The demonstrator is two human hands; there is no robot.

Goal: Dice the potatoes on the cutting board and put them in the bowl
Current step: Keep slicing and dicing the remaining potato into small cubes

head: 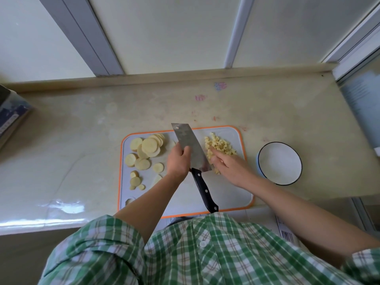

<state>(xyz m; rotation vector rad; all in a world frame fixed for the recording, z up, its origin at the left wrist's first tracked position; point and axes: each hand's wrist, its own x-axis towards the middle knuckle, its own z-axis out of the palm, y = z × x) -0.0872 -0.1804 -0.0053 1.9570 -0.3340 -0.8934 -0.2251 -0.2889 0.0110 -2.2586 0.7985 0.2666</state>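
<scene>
- The pale beige stone countertop (82, 140) carries everything in front of me.
- The grey-white plastic cutting board with an orange rim (226, 194) lies on it, straight ahead of my checked shirt.
- The round white bowl with a thin dark rim (279, 163) stands on the counter just beside the board's right edge.
- The broad steel cleaver with a black handle (189, 140) sits tilted across the middle of the board, handle pointing back toward me.
- My left hand (178, 161) grips the blade itself, thumb pressed on its flat face, fingers curled behind it.
- My right hand (228, 165) lies nearly flat, fingers extended and touching the dice beside the blade, holding nothing.
- Round pale-yellow potato slices (149, 146) lie spread over the board's left half.
- The heap of small yellow potato cubes (221, 146) sits on the board's right half, between cleaver and bowl.
</scene>
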